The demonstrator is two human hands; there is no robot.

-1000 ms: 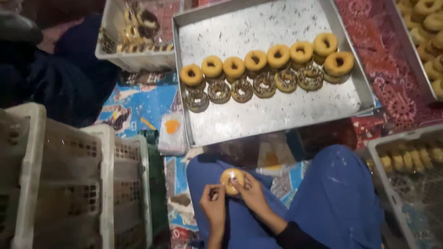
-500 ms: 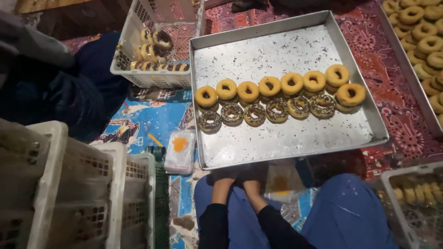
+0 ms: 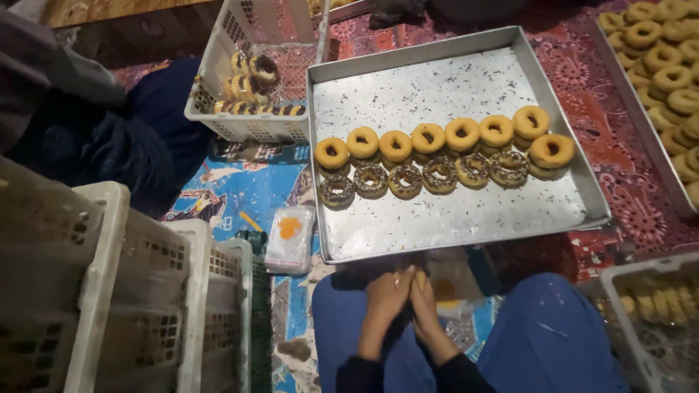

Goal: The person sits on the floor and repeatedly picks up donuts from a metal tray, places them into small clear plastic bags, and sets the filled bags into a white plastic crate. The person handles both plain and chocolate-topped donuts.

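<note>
While both hands meet just below the near rim of the metal tray (image 3: 451,218), the left hand (image 3: 386,298) and right hand (image 3: 426,306) press together w/ fingers (image 3: 399,280) curled narrow around something small and yellowish at the fingertips; it's mostly hidden, so can't tell whether it is a doughnut or a bit of topping. The hands sit over the person's lap, betw. the blue-clad knees, likely so crumbs drop there and the tray is an easy reach.

On the tray, two rows run across the middle: plain glazed doughnuts (image 3: 427,138) in the far row, sprinkled doughnuts (image 3: 405,180) in the near row, touching side by side, prob. to keep finished and unfinished apart. Loose sprinkles speckle the tray bed.

Left of the tray lies a small clear plastic bag (image 3: 290,239) w/ an orange patch, near its near-left corner. Beyond the tray's far-left corner stands a white basket (image 3: 240,124) holding a few doughnuts. Right of the tray, a second tray (image 3: 655,131) carries plain rings. White crates (image 3: 109,291) stand well left of the tray; another crate (image 3: 655,320) w/ doughnuts sits near its near-right corner.
</note>
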